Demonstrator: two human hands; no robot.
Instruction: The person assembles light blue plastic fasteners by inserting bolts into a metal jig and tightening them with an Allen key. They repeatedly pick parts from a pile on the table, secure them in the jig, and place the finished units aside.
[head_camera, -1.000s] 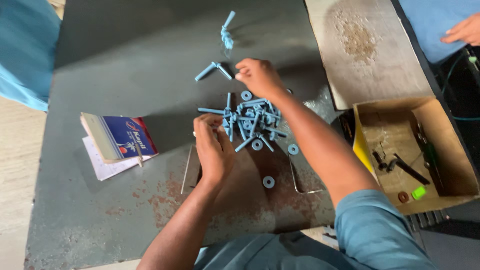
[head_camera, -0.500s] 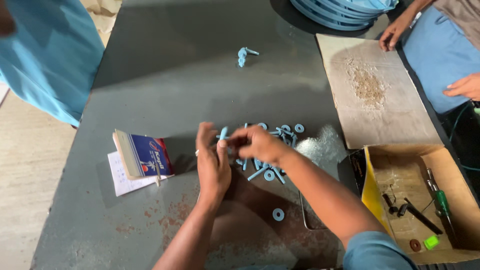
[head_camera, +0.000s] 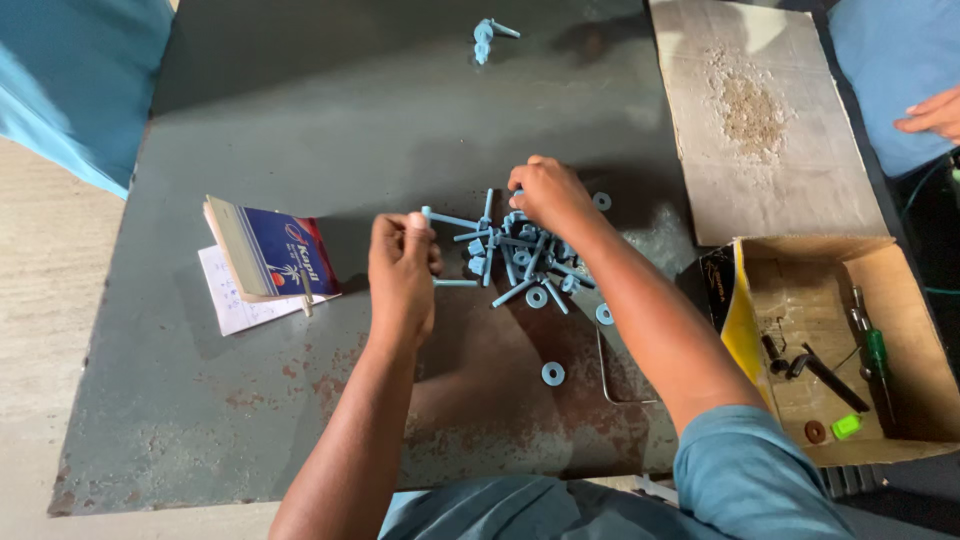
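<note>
**Bolts and washers sorted by hand on a grey desk**

Bolts, pale blue, are heaped in a loose pile (head_camera: 520, 255) near the middle of the dark grey metal desk (head_camera: 300, 110). Flat blue washers are mixed among them; some lie apart from the heap, one (head_camera: 552, 373) nearer the person, one (head_camera: 604, 313) beside the right forearm, one (head_camera: 601, 201) just past the right hand.

Left hand (head_camera: 402, 270): a single blue bolt (head_camera: 448, 219) is pinched between thumb and fingertips, its shank pointing toward the pile. The grip is clenched on that bolt, raised slightly off the desk surface.

Right hand (head_camera: 545, 195): laid on the far edge of the pile, fingers curled down into the bolts. Whether a piece is actually grasped cannot be told; the fingertips are hidden by the hand itself.

A small separate cluster of blue bolts (head_camera: 487, 34) is seen at the far edge of the desk, well apart from the heap.

Left of the left hand, a small blue-covered notebook (head_camera: 270, 250) is propped on a sheet of paper (head_camera: 235, 300). To the right, an open cardboard box (head_camera: 900, 270) holds a green-handled screwdriver (head_camera: 876, 352) and dark tools. A flat cardboard sheet (head_camera: 760, 190) lies beyond it. Another person's hand (head_camera: 930, 112) is visible at the upper right edge.
</note>
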